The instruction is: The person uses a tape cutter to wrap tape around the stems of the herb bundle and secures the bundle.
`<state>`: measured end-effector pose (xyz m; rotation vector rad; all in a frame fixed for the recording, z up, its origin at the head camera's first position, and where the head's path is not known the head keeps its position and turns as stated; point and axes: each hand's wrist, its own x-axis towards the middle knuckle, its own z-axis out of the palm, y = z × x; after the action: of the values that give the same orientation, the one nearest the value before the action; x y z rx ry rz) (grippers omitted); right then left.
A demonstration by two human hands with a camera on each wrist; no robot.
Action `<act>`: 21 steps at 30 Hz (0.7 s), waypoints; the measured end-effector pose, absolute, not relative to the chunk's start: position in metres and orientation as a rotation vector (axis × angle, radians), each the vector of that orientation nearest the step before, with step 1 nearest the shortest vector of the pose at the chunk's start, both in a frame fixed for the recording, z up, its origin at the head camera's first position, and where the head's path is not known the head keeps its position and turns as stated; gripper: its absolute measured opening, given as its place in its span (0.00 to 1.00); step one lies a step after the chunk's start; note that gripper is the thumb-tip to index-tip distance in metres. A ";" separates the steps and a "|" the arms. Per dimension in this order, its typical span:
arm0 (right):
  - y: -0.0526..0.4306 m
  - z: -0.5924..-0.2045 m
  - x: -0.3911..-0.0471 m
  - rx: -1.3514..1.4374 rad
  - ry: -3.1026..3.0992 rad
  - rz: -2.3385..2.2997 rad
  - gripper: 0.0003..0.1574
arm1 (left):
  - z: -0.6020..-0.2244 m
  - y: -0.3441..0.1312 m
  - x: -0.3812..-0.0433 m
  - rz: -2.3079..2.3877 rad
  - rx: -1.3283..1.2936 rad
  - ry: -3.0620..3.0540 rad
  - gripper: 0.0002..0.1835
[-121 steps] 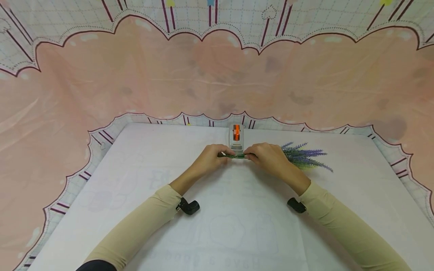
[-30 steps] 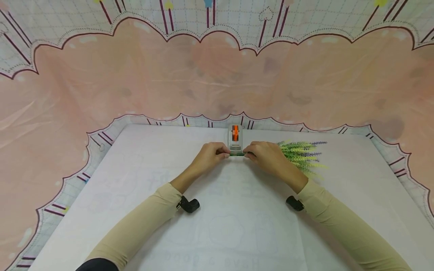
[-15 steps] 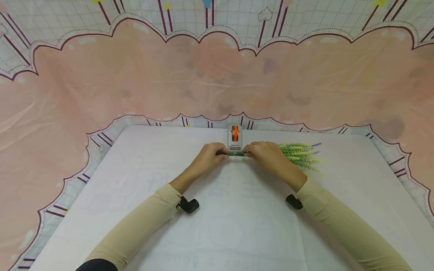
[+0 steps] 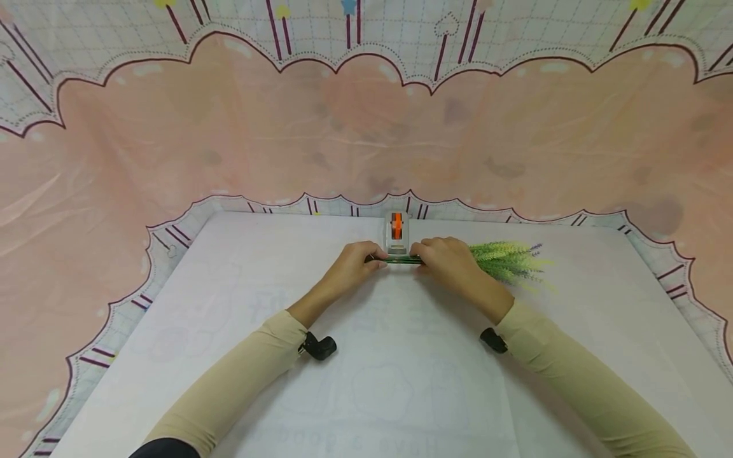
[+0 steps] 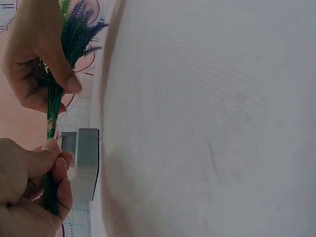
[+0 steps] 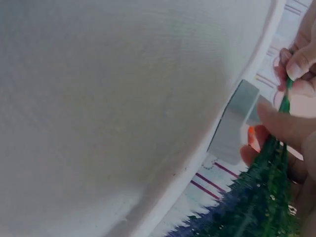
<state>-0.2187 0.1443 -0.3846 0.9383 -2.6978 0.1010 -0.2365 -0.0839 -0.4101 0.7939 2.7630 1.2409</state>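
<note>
A bunch of lavender-like flower sprigs (image 4: 501, 259), green, yellow and purple, lies sideways above the table with its heads to the right. My left hand (image 4: 357, 261) pinches the stem ends between thumb and fingers. Closer to the flower heads, my right hand (image 4: 449, 261) grips the green stems (image 5: 53, 106), its fingers curled round them. In the left wrist view a pale brownish band (image 5: 51, 124) shows on the stems between both hands. Just behind the stems stands a grey tape dispenser (image 4: 397, 245) with an orange core. Part of the stems is hidden by my fingers.
The white table (image 4: 366, 356) spreads out in front of both forearms. Past its far edge hangs a pink cloth (image 4: 366, 140) with a scalloped, checked border. A small black camera (image 4: 319, 347) sits at the left wrist, another (image 4: 494, 340) at the right.
The bunch has turned about its stems: purple sprigs faced up earlier, now mostly yellow-green ones do. My right hand has shifted slightly; the left keeps its pinch. The dispenser stays put.
</note>
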 end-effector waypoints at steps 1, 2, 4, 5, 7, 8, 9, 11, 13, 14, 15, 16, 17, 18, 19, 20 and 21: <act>0.144 -0.385 -0.219 0.935 -2.685 0.079 0.12 | -0.410 -0.084 -0.237 1.239 0.800 2.765 0.06; 0.143 -0.385 -0.219 0.931 -2.670 0.064 0.11 | -0.410 -0.084 -0.237 1.235 0.806 2.768 0.06; 0.143 -0.386 -0.219 0.916 -2.648 0.039 0.10 | -0.409 -0.084 -0.236 1.231 0.812 2.776 0.06; 0.143 -0.385 -0.219 0.909 -2.643 0.031 0.10 | -0.408 -0.084 -0.236 1.227 0.814 2.781 0.06; 0.142 -0.386 -0.219 0.897 -2.640 0.011 0.11 | -0.408 -0.085 -0.237 1.218 0.816 2.791 0.07; 0.142 -0.386 -0.219 0.894 -2.642 0.002 0.12 | -0.408 -0.085 -0.237 1.212 0.815 2.797 0.07; 0.142 -0.386 -0.219 0.894 -2.647 -0.009 0.12 | -0.407 -0.085 -0.237 1.206 0.816 2.801 0.07; 0.142 -0.386 -0.219 0.905 -2.653 -0.018 0.12 | -0.408 -0.086 -0.237 1.188 0.819 2.808 0.07; 0.142 -0.387 -0.219 0.920 -2.653 -0.015 0.12 | -0.408 -0.086 -0.238 1.171 0.815 2.812 0.07; 0.142 -0.387 -0.220 0.927 -2.652 -0.010 0.12 | -0.408 -0.086 -0.238 1.162 0.812 2.816 0.07; 0.142 -0.387 -0.220 0.934 -2.650 -0.001 0.11 | -0.408 -0.086 -0.238 1.156 0.805 2.816 0.07; 0.142 -0.388 -0.220 0.941 -2.646 0.011 0.11 | -0.408 -0.086 -0.238 1.152 0.796 2.816 0.07; 0.142 -0.388 -0.221 0.946 -2.642 0.023 0.10 | -0.408 -0.086 -0.238 1.149 0.789 2.816 0.07; 0.143 -0.388 -0.221 0.949 -2.637 0.034 0.10 | -0.408 -0.086 -0.238 1.146 0.782 2.818 0.07; 0.143 -0.389 -0.221 0.953 -2.633 0.046 0.09 | -0.408 -0.086 -0.238 1.146 0.777 2.817 0.07; 0.142 -0.389 -0.222 0.956 -2.630 0.057 0.08 | -0.407 -0.086 -0.238 1.145 0.773 2.818 0.07; 0.142 -0.389 -0.222 0.957 -2.628 0.069 0.08 | -0.407 -0.086 -0.238 1.146 0.769 2.819 0.07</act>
<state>-0.2217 0.1424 -0.3889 0.9575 -2.6276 0.0687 -0.2382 -0.0862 -0.4072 0.7686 2.8187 1.1461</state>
